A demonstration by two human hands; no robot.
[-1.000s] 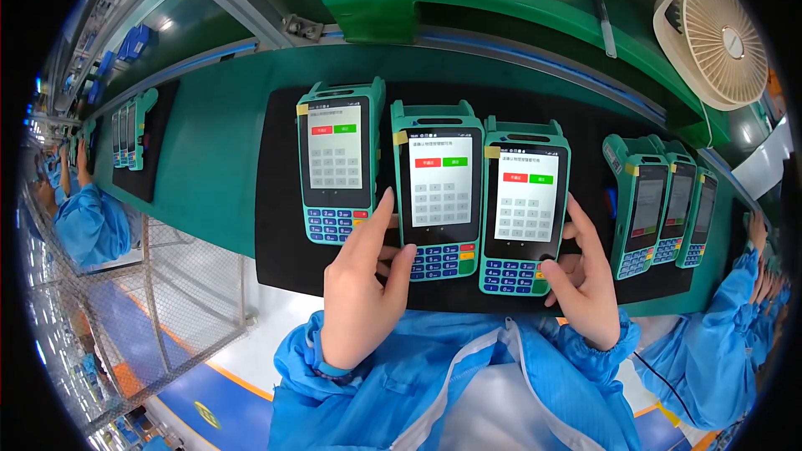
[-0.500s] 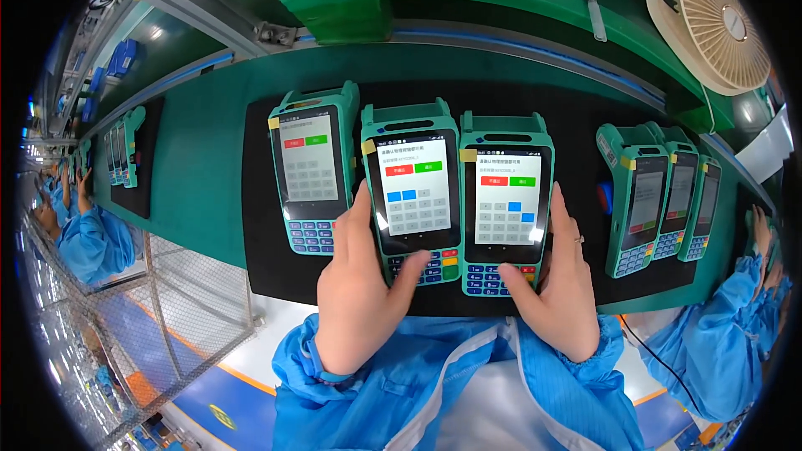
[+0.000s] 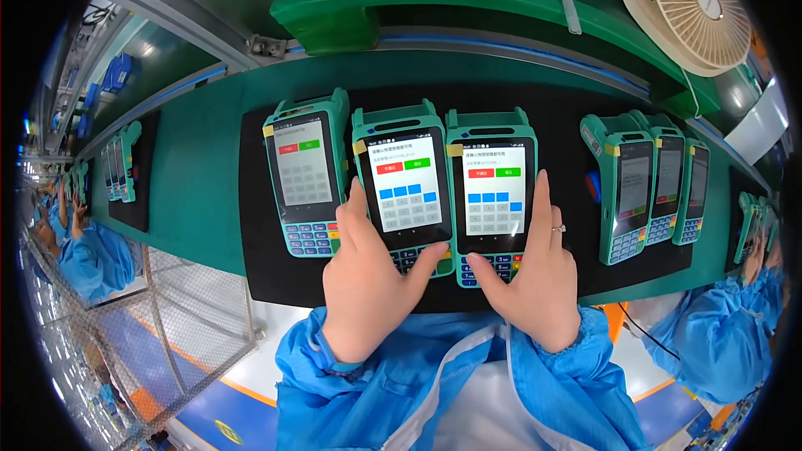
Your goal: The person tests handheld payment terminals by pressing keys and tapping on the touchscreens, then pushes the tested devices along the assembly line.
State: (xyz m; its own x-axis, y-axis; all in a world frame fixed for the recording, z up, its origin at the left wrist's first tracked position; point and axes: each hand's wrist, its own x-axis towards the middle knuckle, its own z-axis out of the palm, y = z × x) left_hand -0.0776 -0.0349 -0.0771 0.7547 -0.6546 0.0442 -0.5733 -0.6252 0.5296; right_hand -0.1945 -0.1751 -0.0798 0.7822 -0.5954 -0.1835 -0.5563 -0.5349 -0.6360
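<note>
Two green handheld payment terminals stand side by side before me, screens lit and facing me. My left hand (image 3: 368,284) grips the left-hand terminal (image 3: 408,188), fingers along its left side and thumb on the right edge of its keypad. Round the right side of the neighbouring terminal (image 3: 493,192) is my right hand (image 3: 539,288), its thumb at the left of that keypad. Each of these screens shows a red and a green button above a grid with several blue squares. My palms and thumbs hide parts of the keypads.
Another terminal (image 3: 302,171) with a dimmer screen stands at left. Three more terminals (image 3: 632,192) stand at right on the black mat (image 3: 564,150). Beyond are a green shelf (image 3: 451,12) and a cream fan (image 3: 697,12). Co-workers in blue (image 3: 723,338) sit at both sides.
More grid squares have turned blue on both screens. My left thumb has shifted right across its keypad, my right thumb left and up. The whole view has shifted slightly.
</note>
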